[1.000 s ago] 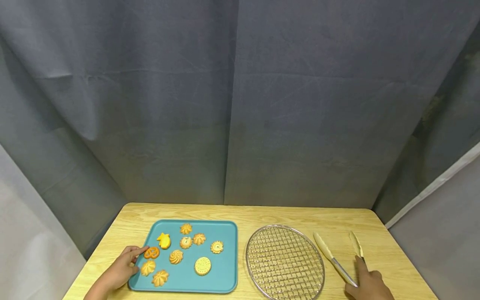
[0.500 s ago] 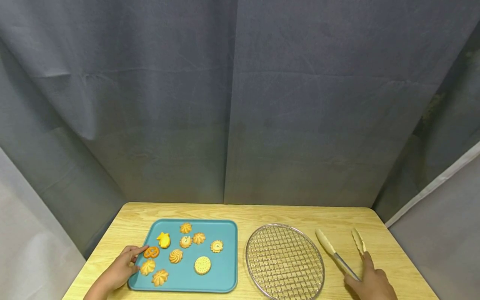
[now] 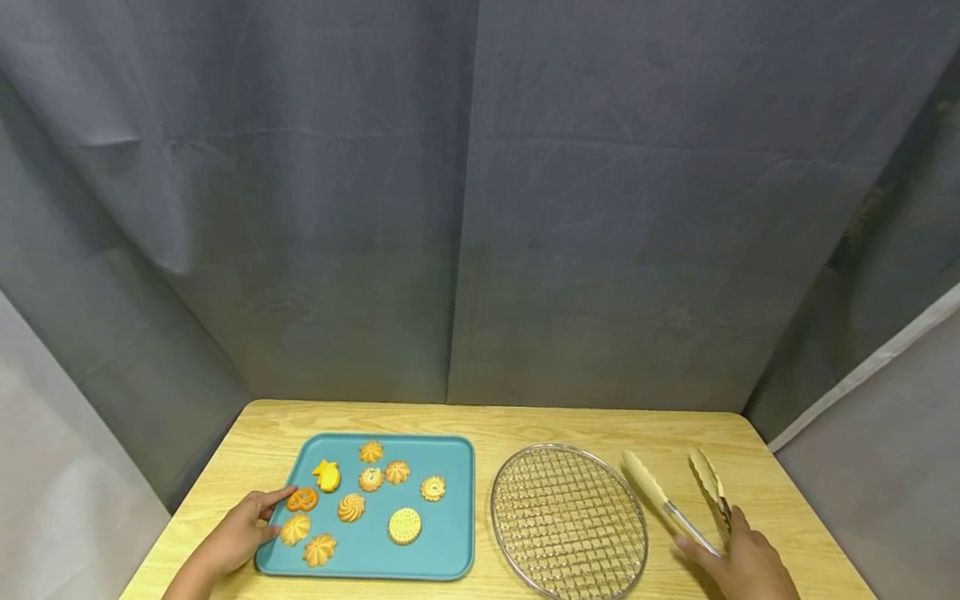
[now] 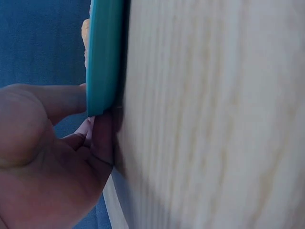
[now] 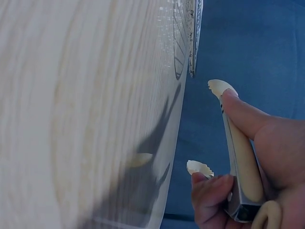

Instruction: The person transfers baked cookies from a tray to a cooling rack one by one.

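Observation:
My left hand [image 3: 236, 537] pinches the left edge of a blue-green tray [image 3: 442, 554]. In the left wrist view the thumb is on the rim of the tray [image 4: 101, 57] and curled fingers are at its underside. Cookies lie scattered on the tray, among them a pretzel-shaped cookie [image 3: 302, 499] near my left fingers and a round pale cookie [image 3: 404, 526]. My right hand [image 3: 753, 567] holds metal tongs [image 3: 651, 486] with cream tips, their arms spread apart. In the right wrist view the thumb lies along one arm of the tongs [image 5: 245, 164]; nothing is between the tips.
A round wire cooling rack [image 3: 570, 521] lies on the wooden table [image 3: 525, 421] between the tray and the tongs. Grey curtains [image 3: 600, 250] hang behind the table and at both sides.
My right hand and the tongs shifted a little right and away, then back left, the arms staying spread. My left hand keeps its hold on the tray, and the cookies stay put.

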{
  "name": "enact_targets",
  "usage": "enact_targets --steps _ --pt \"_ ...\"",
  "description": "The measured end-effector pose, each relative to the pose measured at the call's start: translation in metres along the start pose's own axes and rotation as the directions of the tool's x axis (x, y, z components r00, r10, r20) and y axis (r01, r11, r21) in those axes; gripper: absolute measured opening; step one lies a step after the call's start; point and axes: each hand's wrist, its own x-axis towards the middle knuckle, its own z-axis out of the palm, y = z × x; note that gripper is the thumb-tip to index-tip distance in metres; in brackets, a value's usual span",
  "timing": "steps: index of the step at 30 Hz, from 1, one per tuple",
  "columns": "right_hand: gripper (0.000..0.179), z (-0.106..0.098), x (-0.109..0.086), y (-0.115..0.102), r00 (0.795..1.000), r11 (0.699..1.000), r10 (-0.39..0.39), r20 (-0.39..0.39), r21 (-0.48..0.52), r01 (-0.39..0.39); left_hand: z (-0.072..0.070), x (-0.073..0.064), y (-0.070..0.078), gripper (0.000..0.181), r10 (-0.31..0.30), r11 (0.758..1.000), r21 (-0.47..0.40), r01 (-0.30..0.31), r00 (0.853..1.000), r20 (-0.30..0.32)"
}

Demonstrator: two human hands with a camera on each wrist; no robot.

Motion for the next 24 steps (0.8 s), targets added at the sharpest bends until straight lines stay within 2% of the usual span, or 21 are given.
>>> enact_targets --steps 6,9,16,20,24 --pt "0.119 0.001 0.002 0.0 0.999 0.999 -0.036 -0.016 -0.002 0.036 -0.005 0.002 -0.014 0.065 0.042 0.996 -0.076 -0.038 0.998 0.049" --pt "0.116 0.001 0.002 -0.001 0.997 0.998 -0.064 -0.033 -0.004 0.064 -0.006 0.002 -0.017 0.065 0.026 0.997 -0.079 -0.023 0.999 0.033" --pt "0.113 -0.003 -0.004 -0.009 0.993 0.995 -0.101 -0.057 -0.015 0.101 -0.006 0.001 -0.02 0.062 0.041 0.995 -0.093 -0.041 0.999 -0.001" --pt "0.113 -0.007 -0.008 -0.017 0.993 0.994 -0.106 -0.056 -0.016 0.105 -0.005 0.0 -0.02 0.062 0.006 0.993 -0.119 -0.007 1.0 -0.017" --pt "0.111 -0.009 -0.012 -0.025 0.992 0.993 -0.117 -0.046 -0.01 0.116 -0.003 0.0 -0.019 0.061 -0.054 0.989 -0.137 0.046 0.997 -0.06"
